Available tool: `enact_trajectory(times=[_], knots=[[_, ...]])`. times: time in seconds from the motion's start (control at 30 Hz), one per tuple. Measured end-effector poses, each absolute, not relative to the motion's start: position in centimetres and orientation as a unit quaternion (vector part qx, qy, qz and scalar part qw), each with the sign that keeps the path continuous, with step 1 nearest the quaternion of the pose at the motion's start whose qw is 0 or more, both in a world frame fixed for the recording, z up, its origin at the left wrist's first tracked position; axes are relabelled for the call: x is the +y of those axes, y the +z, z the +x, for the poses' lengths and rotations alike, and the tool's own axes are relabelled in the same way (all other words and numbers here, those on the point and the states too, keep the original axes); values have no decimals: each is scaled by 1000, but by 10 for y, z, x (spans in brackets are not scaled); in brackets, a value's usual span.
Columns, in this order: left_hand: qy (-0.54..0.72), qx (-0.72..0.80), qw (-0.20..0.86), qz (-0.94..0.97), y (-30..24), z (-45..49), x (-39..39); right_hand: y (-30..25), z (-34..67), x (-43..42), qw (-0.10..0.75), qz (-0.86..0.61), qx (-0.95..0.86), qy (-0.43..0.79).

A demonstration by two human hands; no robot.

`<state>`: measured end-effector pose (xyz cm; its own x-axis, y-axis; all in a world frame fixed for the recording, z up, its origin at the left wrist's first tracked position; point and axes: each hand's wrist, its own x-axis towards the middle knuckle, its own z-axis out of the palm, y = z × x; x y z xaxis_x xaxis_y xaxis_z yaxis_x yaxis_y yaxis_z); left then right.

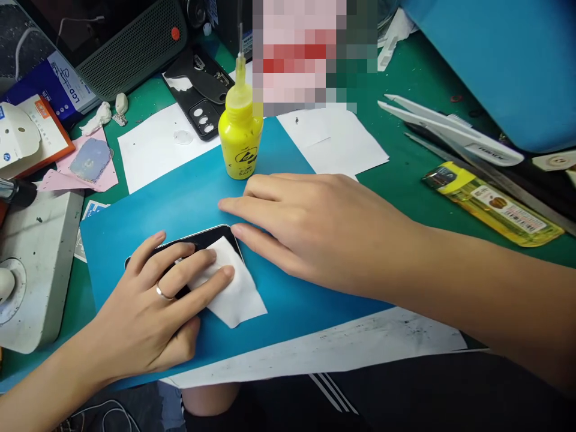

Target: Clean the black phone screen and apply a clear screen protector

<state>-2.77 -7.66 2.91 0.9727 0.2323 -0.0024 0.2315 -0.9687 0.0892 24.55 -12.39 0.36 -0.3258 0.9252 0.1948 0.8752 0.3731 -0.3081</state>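
A dark phone (231, 237) lies on a blue mat (288, 312), partly covered by a white wipe (238, 294). My left hand (157, 300), a ring on one finger, rests over both with its fingers spread. Its index and middle fingertips press on the wipe, and its palm hides much of the phone. From the right, my right hand (301, 222) reaches in with fingers stretched out and nothing seen in them. One of its fingertips is at the phone's upper right corner. Just beyond that hand stands a yellow dispenser bottle (240, 141) with a needle tip.
Beyond the mat are white paper sheets (148, 144) and a black phone back (198, 114). White tweezers (477, 141) and a yellow packet (495, 204) lie at the right. A pale device (45, 270) with a dial stands at the left, and a blue object (508, 66) upper right.
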Motion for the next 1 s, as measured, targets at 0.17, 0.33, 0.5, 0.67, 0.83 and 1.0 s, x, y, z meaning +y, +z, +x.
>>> enact_trajectory(times=[0.17, 0.33, 0.5, 0.67, 0.83, 1.0], knots=[[8, 113, 41, 993, 29, -29, -77, 1, 246, -125, 176, -554, -811, 68], [5, 119, 35, 992, 29, -35, -77, 1, 245, -125, 165, -543, -822, 51], [28, 105, 33, 993, 23, -23, -77, -1, 247, -125, 167, -548, -818, 56], [21, 144, 33, 989, 26, -32, -85, 2, 246, -125, 156, -546, -822, 54], [18, 136, 14, 991, 26, -19, -85, 2, 246, -124, 157, -542, -823, 61], [-1, 143, 15, 990, 29, -25, -89, 0, 249, -126, 174, -538, -822, 63]])
